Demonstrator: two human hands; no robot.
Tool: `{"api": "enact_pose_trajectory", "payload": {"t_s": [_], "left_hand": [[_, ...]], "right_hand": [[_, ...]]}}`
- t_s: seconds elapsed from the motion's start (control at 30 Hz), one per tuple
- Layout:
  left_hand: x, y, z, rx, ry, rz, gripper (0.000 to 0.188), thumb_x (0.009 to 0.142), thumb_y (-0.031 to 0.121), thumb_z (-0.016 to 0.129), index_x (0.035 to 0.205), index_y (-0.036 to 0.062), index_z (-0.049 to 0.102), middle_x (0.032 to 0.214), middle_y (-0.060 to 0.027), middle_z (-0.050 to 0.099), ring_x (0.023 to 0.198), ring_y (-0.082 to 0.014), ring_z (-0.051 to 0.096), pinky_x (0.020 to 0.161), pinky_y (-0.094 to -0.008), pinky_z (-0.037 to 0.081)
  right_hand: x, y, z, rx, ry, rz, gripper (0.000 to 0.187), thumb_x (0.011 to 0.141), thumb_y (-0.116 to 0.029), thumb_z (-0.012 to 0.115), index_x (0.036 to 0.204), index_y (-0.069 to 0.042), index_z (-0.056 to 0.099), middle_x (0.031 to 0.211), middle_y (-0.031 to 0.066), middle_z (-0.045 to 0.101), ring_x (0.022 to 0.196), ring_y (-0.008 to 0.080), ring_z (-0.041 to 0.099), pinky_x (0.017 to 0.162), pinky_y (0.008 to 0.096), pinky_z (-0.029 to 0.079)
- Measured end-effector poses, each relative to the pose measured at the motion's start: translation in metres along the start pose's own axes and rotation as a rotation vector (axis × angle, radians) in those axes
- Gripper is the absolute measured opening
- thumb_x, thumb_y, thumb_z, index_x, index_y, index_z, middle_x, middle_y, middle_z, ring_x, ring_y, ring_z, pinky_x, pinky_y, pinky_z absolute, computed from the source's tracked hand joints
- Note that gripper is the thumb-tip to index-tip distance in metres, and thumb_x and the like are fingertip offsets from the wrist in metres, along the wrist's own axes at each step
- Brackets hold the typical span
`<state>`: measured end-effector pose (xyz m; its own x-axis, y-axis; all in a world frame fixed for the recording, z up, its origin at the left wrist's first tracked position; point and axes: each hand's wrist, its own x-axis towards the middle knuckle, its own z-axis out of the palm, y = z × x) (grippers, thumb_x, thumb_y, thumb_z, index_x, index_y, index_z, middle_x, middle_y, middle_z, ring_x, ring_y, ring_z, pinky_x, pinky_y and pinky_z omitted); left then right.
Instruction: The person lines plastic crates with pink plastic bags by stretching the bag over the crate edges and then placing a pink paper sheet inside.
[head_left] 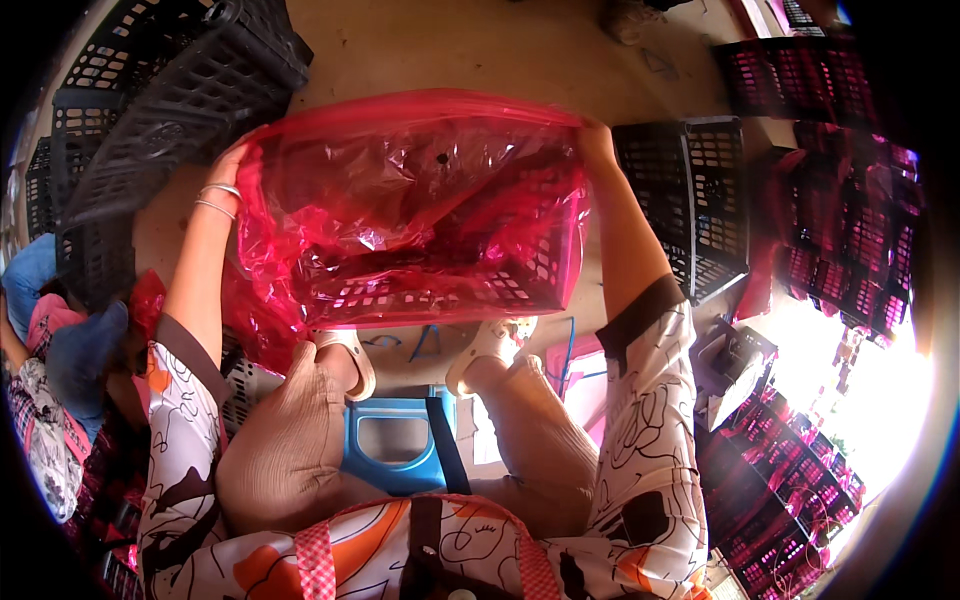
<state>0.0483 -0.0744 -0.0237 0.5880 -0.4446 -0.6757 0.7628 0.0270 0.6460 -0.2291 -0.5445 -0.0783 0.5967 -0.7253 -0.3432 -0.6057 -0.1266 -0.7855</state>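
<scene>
In front of me a translucent pink-red plastic bag (400, 150) is spread over a rectangular crate with a slotted wall (500, 288). The film lies crumpled inside and hangs down beyond the crate's left side. My left hand (236, 168), with bracelets at the wrist, grips the bag's edge at the left far corner. At the right far corner my right hand (598, 145) holds the same film along the rim. Both arms are stretched forward. Plastic and crate edge partly hide the fingers of each hand.
Black slotted crates (170, 130) stand at far left, others (695, 205) right of my arm. Stacked pink-lined crates (845, 225) line the right side. A blue stool (395, 470) is between my legs. At left, a person in jeans (85, 360) sits close by.
</scene>
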Motion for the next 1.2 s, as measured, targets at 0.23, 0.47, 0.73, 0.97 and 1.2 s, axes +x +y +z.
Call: {"api": "enact_pose_trajectory", "payload": {"t_s": [0.23, 0.47, 0.73, 0.97, 1.2], "left_hand": [[-0.008, -0.125, -0.102, -0.247, -0.018, -0.38, 0.032, 0.086, 0.012, 0.05, 0.117, 0.005, 0.052, 0.108, -0.0072, 0.059, 0.096, -0.0163, 0.057, 0.082, -0.03, 0.047], [-0.095, -0.105, -0.065, -0.247, -0.053, -0.526, 0.036, 0.085, 0.014, 0.052, 0.12, 0.0045, 0.049, 0.111, -0.0074, 0.057, 0.099, -0.0158, 0.055, 0.083, -0.0288, 0.047], [-0.135, -0.202, -0.172, -0.492, 0.023, -0.327, 0.022, 0.08, 0.02, 0.059, 0.101, 0.012, 0.057, 0.09, -0.0024, 0.06, 0.087, -0.0178, 0.056, 0.074, -0.0384, 0.045], [-0.075, -0.145, -0.109, 0.457, 0.776, 0.305, 0.022, 0.078, 0.006, 0.051, 0.099, 0.0048, 0.055, 0.095, -0.0058, 0.056, 0.086, -0.0194, 0.054, 0.075, -0.0344, 0.044], [-0.14, -0.061, 0.089, 0.993, -0.124, 0.788, 0.022, 0.075, -0.002, 0.049, 0.096, -0.0003, 0.055, 0.109, -0.0157, 0.053, 0.106, -0.0274, 0.049, 0.089, -0.0367, 0.039]], "right_hand": [[-0.071, 0.066, 0.031, 0.188, -0.35, 0.44, 0.027, 0.082, -0.018, 0.051, 0.099, 0.003, 0.059, 0.092, 0.0122, 0.063, 0.081, 0.0218, 0.061, 0.069, 0.0337, 0.049], [-0.186, 0.067, -0.037, 0.805, -0.556, 0.737, 0.029, 0.087, -0.017, 0.046, 0.11, 0.0, 0.052, 0.105, 0.0117, 0.06, 0.089, 0.0191, 0.06, 0.077, 0.0349, 0.051], [-0.259, 0.105, -0.007, 0.717, -0.375, 0.706, 0.025, 0.087, -0.014, 0.042, 0.105, 0.0, 0.055, 0.097, 0.0111, 0.061, 0.086, 0.019, 0.06, 0.075, 0.0313, 0.049], [-0.21, 0.06, -0.004, -0.471, 0.245, 0.196, 0.03, 0.074, 0.0, 0.054, 0.104, -0.001, 0.049, 0.1, 0.0161, 0.05, 0.096, 0.0299, 0.051, 0.081, 0.037, 0.041], [-0.185, -0.105, 0.065, -0.372, -0.329, -0.606, 0.024, 0.074, -0.002, 0.05, 0.095, -0.009, 0.06, 0.094, 0.0136, 0.058, 0.088, 0.0316, 0.056, 0.074, 0.0385, 0.046]]}}
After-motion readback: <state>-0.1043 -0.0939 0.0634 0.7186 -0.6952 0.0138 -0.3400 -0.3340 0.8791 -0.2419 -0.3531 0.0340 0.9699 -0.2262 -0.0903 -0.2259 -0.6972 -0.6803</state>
